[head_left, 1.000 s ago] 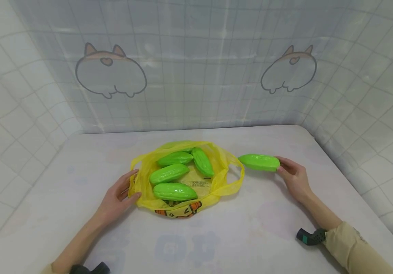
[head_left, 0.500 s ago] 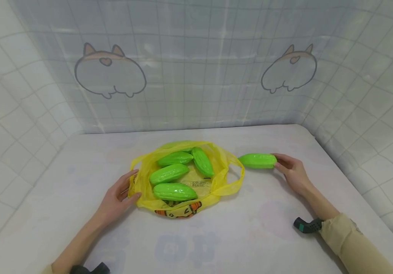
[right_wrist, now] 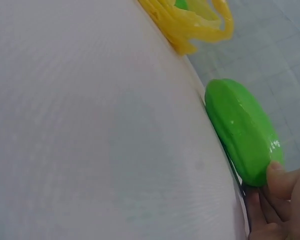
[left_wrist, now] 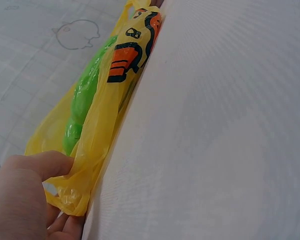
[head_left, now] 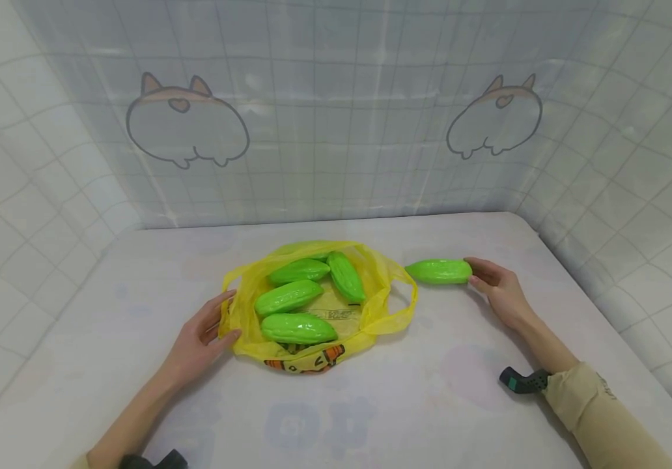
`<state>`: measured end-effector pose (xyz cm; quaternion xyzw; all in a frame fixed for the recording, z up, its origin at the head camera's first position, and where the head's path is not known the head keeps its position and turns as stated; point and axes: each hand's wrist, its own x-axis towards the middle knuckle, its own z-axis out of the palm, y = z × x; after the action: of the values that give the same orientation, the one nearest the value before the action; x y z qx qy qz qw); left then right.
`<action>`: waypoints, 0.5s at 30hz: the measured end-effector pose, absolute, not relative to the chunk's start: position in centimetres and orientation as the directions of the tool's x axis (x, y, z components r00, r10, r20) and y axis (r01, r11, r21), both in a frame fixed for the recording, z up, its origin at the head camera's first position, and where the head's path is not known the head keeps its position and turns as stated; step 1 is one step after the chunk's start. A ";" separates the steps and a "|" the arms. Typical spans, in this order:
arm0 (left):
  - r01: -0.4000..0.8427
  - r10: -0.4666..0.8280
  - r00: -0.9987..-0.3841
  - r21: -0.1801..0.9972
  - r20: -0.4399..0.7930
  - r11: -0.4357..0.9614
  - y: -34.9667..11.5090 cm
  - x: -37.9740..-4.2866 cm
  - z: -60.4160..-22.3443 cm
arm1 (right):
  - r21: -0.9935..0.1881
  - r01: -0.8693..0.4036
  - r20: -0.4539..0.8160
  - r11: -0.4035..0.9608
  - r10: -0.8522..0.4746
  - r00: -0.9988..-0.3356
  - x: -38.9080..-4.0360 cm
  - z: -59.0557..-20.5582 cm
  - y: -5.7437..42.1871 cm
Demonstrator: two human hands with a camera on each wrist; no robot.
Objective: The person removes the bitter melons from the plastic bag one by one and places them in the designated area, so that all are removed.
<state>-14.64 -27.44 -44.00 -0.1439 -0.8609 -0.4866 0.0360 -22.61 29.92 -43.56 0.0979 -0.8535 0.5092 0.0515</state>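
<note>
A yellow plastic bag lies with its mouth spread toward me, its handle loop on the right. Inside are several glossy green, ridged, cucumber-like vegetables; one at the back shows only through the film. My left hand pinches the bag's left edge, thumb in front and fingers behind. Right of the bag, another green cucumber-like vegetable lies sideways on the table, its left tip close by the handle loop. My right hand grips its right end between thumb and fingers.
The pale table has faint printed patches. A grid-patterned sheet with cartoon animal drawings stands behind it, and similar sheets close in the left and right sides. Dark wrist devices sit on both forearms.
My right hand has shifted slightly left and away from me, and the vegetable it grips now lies a little farther back and straighter. The left hand and bag have stayed put.
</note>
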 end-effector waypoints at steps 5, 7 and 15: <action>0.282 0.212 -0.956 0.828 0.202 0.484 -27.4 -14.6 -44.1 | -0.875 -0.219 0.183 0.432 -0.124 -0.975 -22.6 -43.6 29.9; 0.283 0.211 -0.956 0.827 0.204 0.486 -27.4 -14.6 -44.1 | -0.876 -0.213 0.177 0.434 -0.123 -0.977 -22.6 -43.6 29.8; 0.283 0.212 -0.956 0.823 0.203 0.492 -27.4 -14.6 -44.1 | -0.861 -0.216 0.186 0.460 -0.111 -0.976 -22.7 -43.6 29.6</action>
<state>-14.64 -27.37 -44.09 -0.1434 -0.8628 -0.4834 0.0370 -22.71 29.57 -43.61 0.0961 -0.8529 0.5106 0.0513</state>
